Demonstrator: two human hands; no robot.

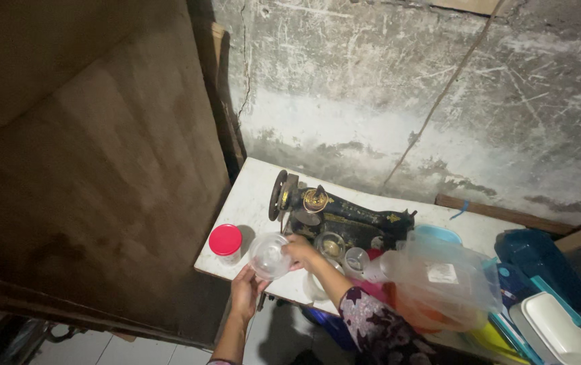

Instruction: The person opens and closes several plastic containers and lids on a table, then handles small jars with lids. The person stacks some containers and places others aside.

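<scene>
Head view, only one: both hands meet at lower centre of the frame on a clear plastic container [269, 255], round, see-through, looks empty. It sits over the front edge of the white table [250, 196], partly past the edge, lifted rather than resting as far as can be told. Left hand [245, 290] comes up from the bottom of the frame and cups the container from below, fingers wrapped on its underside. Right hand [302, 251] is just right of it, fingers closed on its rim or side; exact pinch is too small to read. So the container lies between the two hands, touching both.

Handling judgement: thin clear plastic, likely very light, a bit flexible, walls would dent under a hard squeeze, smooth so somewhat slippery. Best hold is the rim or a cupped base, as now.

Around it: red-lidded jar [225, 242] just left on the table, apart from the hands. Black sewing machine [334, 216] just behind the right hand. More small clear cups [357, 260] to the right, then a heap of clear plastic tubs and lids [439, 270]; blue and white boxes [547, 318] at lower right. Rough concrete wall [405, 88] fills the top.
</scene>
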